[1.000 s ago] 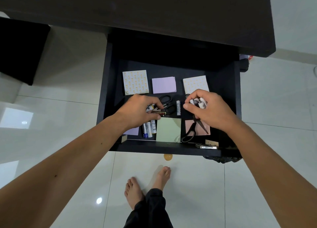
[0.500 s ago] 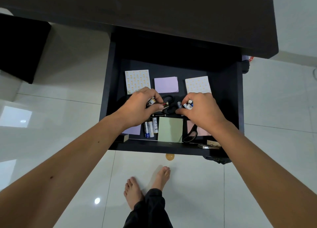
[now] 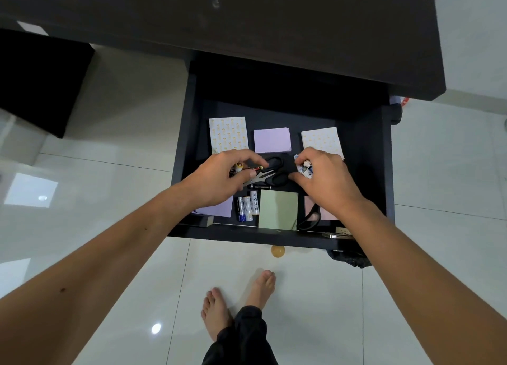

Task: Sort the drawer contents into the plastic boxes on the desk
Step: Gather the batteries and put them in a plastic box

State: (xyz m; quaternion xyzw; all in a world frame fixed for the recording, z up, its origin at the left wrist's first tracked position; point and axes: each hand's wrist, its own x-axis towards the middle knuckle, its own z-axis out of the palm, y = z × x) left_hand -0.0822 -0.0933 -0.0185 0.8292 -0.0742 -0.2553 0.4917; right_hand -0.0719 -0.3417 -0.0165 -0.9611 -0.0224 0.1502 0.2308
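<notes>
Here, a person stands over an open dark drawer (image 3: 186,134) pulled out from under a desk (image 3: 274,35), both bare hands reaching inside.

The left hand (image 3: 219,180) is curled closed around a small clutch of batteries (image 3: 238,168); one dark, red-banded cell pokes out between thumb and forefinger. The right hand (image 3: 326,178) is likewise closed on a few pale batteries (image 3: 304,168), fingertips pinched together over them.

Between the two hands, at the drawer's middle, lies a pair of black-handled scissors (image 3: 274,169), blades pointing toward the left hand. Toward the drawer's back sit three pads in a row: a patterned notepad (image 3: 229,134), a lilac sticky-note pad (image 3: 271,140), and a second patterned notepad (image 3: 321,141). Near the drawer's front edge lie three loose batteries (image 3: 247,205) side by side, a green sticky-note pad (image 3: 278,209) just beside them, and a second pair of scissors (image 3: 311,217) partly under the right wrist. The plastic boxes are out of view.

The batteries look small, smooth and rigid, likely to roll or slip from a full fist, so they seem best gathered lengthwise in a cupped palm. The pads are light and flat; they probably need a fingernail under one edge to lift.
</notes>
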